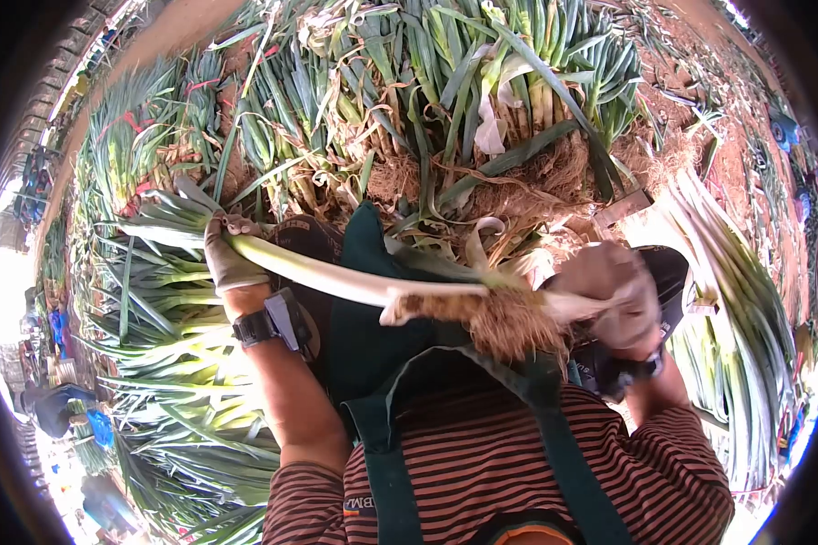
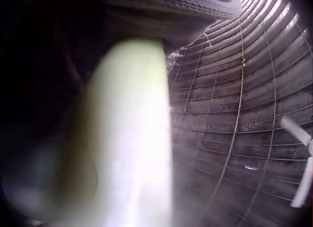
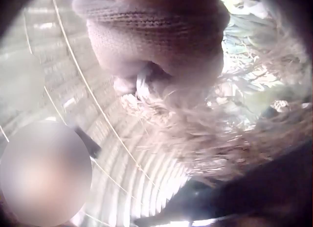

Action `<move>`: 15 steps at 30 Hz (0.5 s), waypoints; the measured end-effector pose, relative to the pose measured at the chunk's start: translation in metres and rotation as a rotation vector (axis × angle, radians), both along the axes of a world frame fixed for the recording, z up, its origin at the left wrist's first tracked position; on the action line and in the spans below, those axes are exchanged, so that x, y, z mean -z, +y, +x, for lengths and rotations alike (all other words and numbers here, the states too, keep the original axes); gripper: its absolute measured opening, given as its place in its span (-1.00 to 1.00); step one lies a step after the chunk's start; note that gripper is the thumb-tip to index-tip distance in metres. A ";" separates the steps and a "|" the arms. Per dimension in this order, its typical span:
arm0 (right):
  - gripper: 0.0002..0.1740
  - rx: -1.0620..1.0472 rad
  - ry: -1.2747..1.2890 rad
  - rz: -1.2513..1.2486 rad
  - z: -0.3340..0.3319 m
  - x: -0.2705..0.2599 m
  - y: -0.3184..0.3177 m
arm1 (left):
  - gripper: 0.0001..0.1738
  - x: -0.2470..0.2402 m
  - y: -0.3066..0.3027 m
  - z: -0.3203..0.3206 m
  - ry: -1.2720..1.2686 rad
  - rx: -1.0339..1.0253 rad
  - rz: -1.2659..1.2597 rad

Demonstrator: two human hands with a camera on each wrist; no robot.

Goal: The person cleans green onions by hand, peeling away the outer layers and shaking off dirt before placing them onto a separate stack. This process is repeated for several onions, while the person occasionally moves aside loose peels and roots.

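Note:
My gloved left hand grips a long leek just below its green leaves. Its white shank slants across my lap to a shaggy mass of brown roots. Close up in the left wrist view, the pale shank runs down from the glove. Beyond the roots, my gloved right hand, blurred, holds a pale strip of leek. The right wrist view shows the fingers of that glove curled in against the root fibres.
Upright leeks with roots and dry leaves stand in front. More leeks are piled at left, and a row of long leeks lies at right. A flat-ended piece juts up near my right hand. Ribbed roofing shows overhead.

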State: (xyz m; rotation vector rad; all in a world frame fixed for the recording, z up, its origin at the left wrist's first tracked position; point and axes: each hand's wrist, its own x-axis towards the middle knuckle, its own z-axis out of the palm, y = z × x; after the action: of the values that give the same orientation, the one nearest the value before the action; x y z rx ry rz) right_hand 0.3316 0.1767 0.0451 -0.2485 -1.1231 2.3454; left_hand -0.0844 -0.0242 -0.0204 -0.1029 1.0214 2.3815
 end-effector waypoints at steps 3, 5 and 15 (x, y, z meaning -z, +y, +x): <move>-0.79 -0.081 -0.116 0.529 0.039 -0.034 0.040 | -0.76 -0.003 0.003 0.000 0.017 -0.084 -0.181; -0.67 -0.105 -0.562 1.450 0.029 -0.046 0.037 | -0.75 -0.010 0.005 0.010 0.010 -0.071 -0.223; -0.70 0.005 -0.245 1.505 -0.120 0.039 -0.025 | -0.80 0.004 0.026 -0.003 0.029 -0.130 -0.251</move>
State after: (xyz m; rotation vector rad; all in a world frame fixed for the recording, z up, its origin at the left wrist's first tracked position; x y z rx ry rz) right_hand 0.2116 0.1520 0.0062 0.0407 -2.5604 0.9278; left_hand -0.0873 0.0020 -0.0245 -0.2336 1.3613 2.3635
